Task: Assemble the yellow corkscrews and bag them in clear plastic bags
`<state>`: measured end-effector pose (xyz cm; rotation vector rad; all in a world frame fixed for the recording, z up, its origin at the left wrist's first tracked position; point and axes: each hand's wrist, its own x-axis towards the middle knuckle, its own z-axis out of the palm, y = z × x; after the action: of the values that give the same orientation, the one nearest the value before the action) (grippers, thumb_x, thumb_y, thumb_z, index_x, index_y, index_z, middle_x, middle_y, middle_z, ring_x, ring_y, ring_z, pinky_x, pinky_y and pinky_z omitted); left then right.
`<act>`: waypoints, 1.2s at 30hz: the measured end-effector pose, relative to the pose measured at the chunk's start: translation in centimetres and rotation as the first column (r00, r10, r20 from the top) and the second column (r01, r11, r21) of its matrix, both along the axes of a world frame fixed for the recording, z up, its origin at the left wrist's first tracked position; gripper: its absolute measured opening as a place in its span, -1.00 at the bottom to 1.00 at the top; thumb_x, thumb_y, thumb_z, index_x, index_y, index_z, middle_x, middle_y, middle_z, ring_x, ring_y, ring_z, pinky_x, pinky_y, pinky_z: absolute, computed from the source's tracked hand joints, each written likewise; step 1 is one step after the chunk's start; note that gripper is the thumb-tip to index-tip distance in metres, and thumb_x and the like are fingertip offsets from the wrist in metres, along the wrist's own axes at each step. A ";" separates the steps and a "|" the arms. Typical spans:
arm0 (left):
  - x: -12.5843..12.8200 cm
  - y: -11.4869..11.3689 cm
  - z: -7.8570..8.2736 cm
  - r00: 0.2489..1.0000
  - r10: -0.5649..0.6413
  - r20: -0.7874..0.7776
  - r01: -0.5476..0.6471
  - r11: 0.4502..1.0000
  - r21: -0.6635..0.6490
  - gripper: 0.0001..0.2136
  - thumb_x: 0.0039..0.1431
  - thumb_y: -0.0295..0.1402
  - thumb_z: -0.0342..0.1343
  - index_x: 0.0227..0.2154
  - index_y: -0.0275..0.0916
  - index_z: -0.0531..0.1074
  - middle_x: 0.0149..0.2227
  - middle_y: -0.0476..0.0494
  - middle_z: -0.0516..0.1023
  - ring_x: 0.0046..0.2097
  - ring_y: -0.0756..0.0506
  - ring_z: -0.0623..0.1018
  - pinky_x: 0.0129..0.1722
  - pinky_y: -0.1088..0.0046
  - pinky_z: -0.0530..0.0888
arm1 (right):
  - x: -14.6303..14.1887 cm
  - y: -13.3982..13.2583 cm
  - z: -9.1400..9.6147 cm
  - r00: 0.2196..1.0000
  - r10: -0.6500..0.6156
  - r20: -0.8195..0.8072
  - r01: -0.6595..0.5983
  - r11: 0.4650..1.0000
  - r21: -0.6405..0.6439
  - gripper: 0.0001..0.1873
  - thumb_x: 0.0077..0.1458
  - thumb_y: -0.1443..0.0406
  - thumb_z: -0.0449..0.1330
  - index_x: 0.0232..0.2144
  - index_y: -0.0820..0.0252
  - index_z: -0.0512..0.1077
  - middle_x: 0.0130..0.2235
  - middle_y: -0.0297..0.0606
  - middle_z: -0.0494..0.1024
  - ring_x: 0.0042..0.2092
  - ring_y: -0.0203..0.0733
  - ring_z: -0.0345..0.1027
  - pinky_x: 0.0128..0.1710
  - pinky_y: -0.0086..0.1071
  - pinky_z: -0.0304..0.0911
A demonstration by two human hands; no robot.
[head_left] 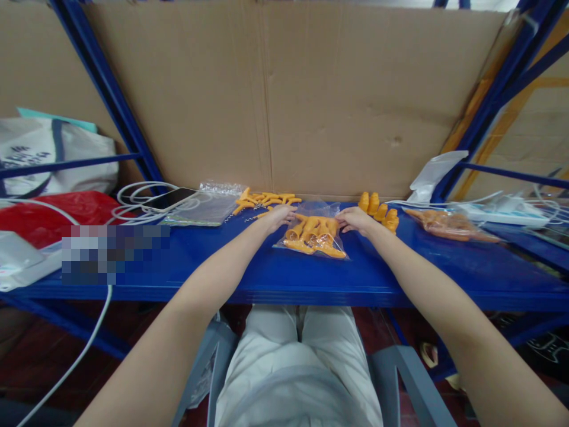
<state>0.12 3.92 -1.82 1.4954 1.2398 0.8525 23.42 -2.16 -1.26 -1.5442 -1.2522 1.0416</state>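
A clear plastic bag [331,242] with several orange plastic pieces inside lies on the blue tabletop in front of me. The fingers of my left hand [280,218] are closed at its upper left corner. At the upper right corner, my right hand [353,219] pinches the bag's edge. Behind my left hand is a pile of orange-handled corkscrews [244,201] with metal spirals. Several orange hollow sleeves [376,207] stand just beyond my right hand.
Flat clear bags [204,207] and a phone [171,198] lie to the left, near white cables [128,196] and a red bag [89,207]. Another filled bag [453,224] and a white power strip [507,214] are on the right. Cardboard [311,101] backs the blue table [320,290].
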 end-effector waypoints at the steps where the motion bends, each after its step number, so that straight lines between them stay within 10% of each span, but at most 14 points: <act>1: -0.1 0.1 0.0 1.000 0.006 0.021 -0.006 1.000 -0.017 -0.88 0.31 -0.36 0.03 -0.30 -0.24 0.45 -0.29 -0.18 0.62 -0.15 -0.07 0.62 -0.16 0.44 0.52 | 0.0 0.0 0.0 1.000 0.008 -0.021 -0.008 1.000 0.006 -0.72 0.11 0.52 0.30 -0.55 0.23 0.36 -0.63 -0.31 0.47 -0.60 -0.37 0.33 -0.61 -0.56 0.29; 14: -0.6 -0.7 0.5 0.977 0.070 0.201 -0.043 0.990 -0.133 -0.81 0.18 -0.66 0.11 -0.48 -0.30 0.38 -0.56 -0.02 0.53 -0.48 0.05 0.58 -0.18 0.43 0.62 | -0.3 -0.4 0.7 0.956 0.037 -0.290 -0.050 0.998 -0.038 -0.70 0.21 0.60 0.09 -0.50 0.25 0.38 -0.58 -0.28 0.51 -0.53 -0.33 0.42 -0.33 -0.43 0.46; 26: -1.1 -0.1 0.0 0.978 -0.015 0.210 0.036 0.995 -0.097 -0.87 0.24 -0.58 0.12 -0.42 -0.29 0.44 -0.39 -0.14 0.65 -0.26 -0.08 0.68 -0.03 0.28 0.59 | 0.1 0.0 0.4 0.944 0.095 -0.315 -0.128 0.988 -0.087 -0.72 0.26 0.44 0.17 -0.52 0.24 0.41 -0.59 -0.29 0.49 -0.54 -0.35 0.37 -0.34 -0.47 0.42; 36: -2.2 0.3 0.4 0.977 -0.046 0.210 0.068 0.993 -0.098 -0.81 0.20 -0.65 0.09 -0.31 -0.28 0.55 -0.23 -0.19 0.70 -0.22 -0.06 0.68 -0.02 0.30 0.59 | 0.8 0.4 0.4 0.965 0.061 -0.256 -0.060 0.998 0.010 -0.71 0.07 0.67 0.18 -0.46 0.25 0.47 -0.58 -0.36 0.52 -0.55 -0.40 0.40 -0.35 -0.48 0.47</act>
<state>-2.08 4.17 -1.39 1.3163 1.0666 0.8683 24.18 -1.80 -0.91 -1.3273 -1.1245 1.2363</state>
